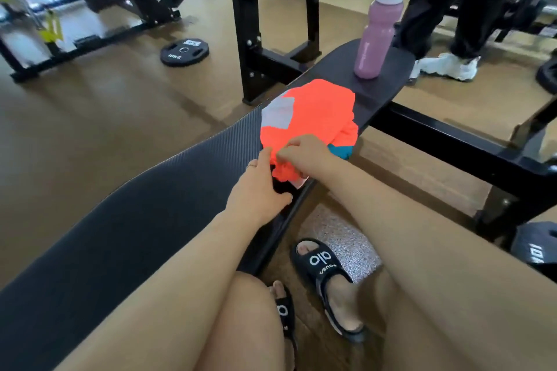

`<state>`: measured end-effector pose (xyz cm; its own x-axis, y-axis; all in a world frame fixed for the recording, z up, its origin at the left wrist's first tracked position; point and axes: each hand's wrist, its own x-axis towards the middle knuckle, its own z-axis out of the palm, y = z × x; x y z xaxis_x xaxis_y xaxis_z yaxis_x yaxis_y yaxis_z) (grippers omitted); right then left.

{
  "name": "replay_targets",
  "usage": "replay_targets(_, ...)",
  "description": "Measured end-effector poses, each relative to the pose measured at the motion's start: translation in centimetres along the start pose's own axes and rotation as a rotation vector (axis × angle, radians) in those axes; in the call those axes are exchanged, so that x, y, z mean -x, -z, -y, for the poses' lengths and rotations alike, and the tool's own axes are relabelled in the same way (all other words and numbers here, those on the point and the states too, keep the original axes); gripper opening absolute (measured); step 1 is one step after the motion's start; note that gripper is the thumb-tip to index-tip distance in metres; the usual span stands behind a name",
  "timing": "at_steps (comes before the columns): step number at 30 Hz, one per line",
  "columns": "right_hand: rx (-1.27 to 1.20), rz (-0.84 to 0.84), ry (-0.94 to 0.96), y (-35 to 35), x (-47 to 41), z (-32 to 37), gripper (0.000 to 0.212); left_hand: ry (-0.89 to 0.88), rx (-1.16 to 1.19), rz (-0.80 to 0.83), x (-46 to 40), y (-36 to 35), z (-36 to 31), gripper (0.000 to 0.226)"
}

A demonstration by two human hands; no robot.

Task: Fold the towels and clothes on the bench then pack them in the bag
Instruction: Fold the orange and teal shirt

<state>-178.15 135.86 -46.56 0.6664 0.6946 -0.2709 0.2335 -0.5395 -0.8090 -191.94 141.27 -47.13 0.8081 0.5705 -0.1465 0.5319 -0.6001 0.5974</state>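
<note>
Both the left hand [259, 187] and right hand [301, 153] pinch the crumpled orange garment [316, 111] on the black padded bench [135, 220]; folding seems barely begun, no bag visible.

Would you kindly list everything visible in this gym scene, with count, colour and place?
bench: one, black, running from lower left to upper right
garment: one, bright orange with a grey patch and teal edge, bunched on the bench
water bottle: one, pink with a pale lid, upright at the bench's far end
weight plate: one, black, flat on the floor at upper left
rack frame: one, black, behind the bench
other person: one, black trousers, white shoes, upper right
slides: two, black, on the person's feet, below the bench
left hand: one, touching the garment's near edge
right hand: one, fingers pinching the garment's near edge
</note>
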Motion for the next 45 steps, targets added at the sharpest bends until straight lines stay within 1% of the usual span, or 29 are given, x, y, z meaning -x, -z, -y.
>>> replay_targets(1, -0.122, 0.054, -0.031, -0.1, 0.9, 0.6, 0.015, -0.002, 0.017, -0.001, 0.5, 0.3, 0.1, 0.088)
replay_targets(2, -0.224, 0.099, -0.061, -0.1, 1.9, 1.1, 0.016, -0.017, 0.040, -0.024, 1.0, 0.7, 0.0, 0.083)
replay_targets(5, -0.398, 0.193, -0.026, -0.3, 5.1, 2.1, 0.005, -0.101, 0.037, -0.209, 2.6, 1.8, -0.3, 0.043)
replay_targets(6, -0.431, 0.220, 0.004, -0.3, 6.1, 2.3, 0.009, -0.110, 0.009, -0.249, 3.2, 2.3, -0.5, 0.034)
replay_targets(8, -0.542, 0.202, 0.030, 0.1, 7.9, 2.7, 0.012, -0.085, -0.030, -0.231, 4.7, 3.5, -1.3, 0.021)
replay_targets(10, -0.650, 0.142, 0.020, 0.4, 9.0, 2.5, 0.007, -0.061, -0.090, -0.151, 6.0, 5.1, -2.0, 0.014)
replay_targets(11, -0.640, 0.103, 0.038, 0.4, 9.4, 2.1, 0.012, -0.069, -0.146, -0.124, 6.6, 6.1, -2.4, 0.018)
replay_targets(12, -0.549, 0.055, 0.082, 0.4, 9.7, 1.4, 0.023, -0.073, -0.183, -0.111, 7.4, 7.3, -2.9, 0.021)
replay_targets(13, -0.387, 0.017, 0.149, 0.2, 10.0, 0.7, 0.039, -0.071, -0.190, -0.105, 8.1, 8.4, -3.2, 0.025)
replay_targets(15, -0.007, 0.023, 0.268, -0.7, 10.7, -0.3, 0.069, -0.050, -0.166, -0.094, 9.0, 10.5, -3.8, 0.032)
replay_targets(16, 0.126, 0.041, 0.290, -1.5, 10.9, -0.5, 0.075, -0.029, -0.160, -0.076, 9.5, 11.4, -3.9, 0.035)
replay_targets(18, 0.281, 0.011, 0.286, -3.2, 10.8, -0.8, 0.067, 0.017, -0.132, -0.021, 9.7, 12.5, -3.2, 0.040)
replay_targets(19, 0.297, -0.001, 0.284, -3.6, 10.8, -0.7, 0.056, 0.049, -0.089, -0.001, 9.6, 12.9, -2.4, 0.043)
replay_targets(22, 0.213, 0.039, 0.294, -4.3, 11.3, 0.7, 0.010, 0.146, 0.177, -0.062, 9.5, 12.8, 0.7, 0.054)
replay_targets(23, 0.164, 0.073, 0.297, -4.6, 11.1, 1.0, 0.005, 0.169, 0.276, -0.111, 9.6, 12.6, 1.7, 0.052)
replay_targets(25, 0.106, 0.079, 0.310, -5.2, 10.5, 2.1, 0.015, 0.177, 0.409, -0.194, 9.6, 12.0, 3.7, 0.042)
replay_targets(27, 0.050, 0.083, 0.328, -5.9, 10.1, 3.4, 0.022, 0.136, 0.433, -0.191, 9.4, 12.1, 5.5, 0.029)
replay_targets(28, 0.018, 0.104, 0.347, -6.2, 9.9, 4.0, 0.025, 0.136, 0.444, -0.165, 9.3, 12.3, 6.4, 0.035)
replay_targets(30, -0.049, 0.141, 0.377, -7.1, 9.6, 5.1, 0.032, 0.205, 0.485, -0.129, 9.3, 12.6, 8.1, 0.075)
replay_targets(31, -0.080, 0.149, 0.395, -7.6, 9.5, 5.5, 0.036, 0.253, 0.473, -0.119, 9.2, 12.6, 8.8, 0.089)
replay_targets(34, -0.144, 0.178, 0.390, -8.9, 9.2, 6.0, 0.036, 0.356, 0.363, -0.110, 9.2, 12.7, 9.7, 0.109)
replay_targets(36, -0.210, 0.199, 0.343, -9.4, 9.0, 6.1, 0.035, 0.320, 0.364, -0.092, 9.4, 13.1, 9.7, 0.119)
replay_targets(37, -0.263, 0.216, 0.325, -9.6, 9.1, 6.2, 0.033, 0.274, 0.372, -0.054, 9.5, 13.1, 9.6, 0.119)
replay_targets(38, -0.331, 0.242, 0.314, -9.7, 9.0, 6.4, 0.030, 0.226, 0.353, 0.001, 9.7, 13.2, 9.5, 0.113)
replay_targets(40, -0.446, 0.324, 0.299, -9.8, 9.1, 6.6, 0.025, 0.110, 0.285, 0.109, 10.2, 13.0, 8.9, 0.087)
replay_targets(41, -0.465, 0.378, 0.302, -9.7, 9.2, 6.7, 0.025, 0.051, 0.270, 0.125, 10.3, 13.0, 8.6, 0.069)
replay_targets(43, -0.475, 0.496, 0.319, -9.5, 9.6, 6.7, 0.015, -0.030, 0.291, 0.105, 10.3, 13.0, 8.0, 0.037)
replay_targets(44, -0.487, 0.549, 0.333, -9.1, 9.8, 6.8, 0.013, -0.038, 0.313, 0.094, 10.5, 13.1, 7.7, 0.028)
replay_targets(45, -0.490, 0.580, 0.341, -8.8, 9.8, 6.8, 0.018, -0.032, 0.313, 0.085, 10.5, 13.2, 7.6, 0.026)
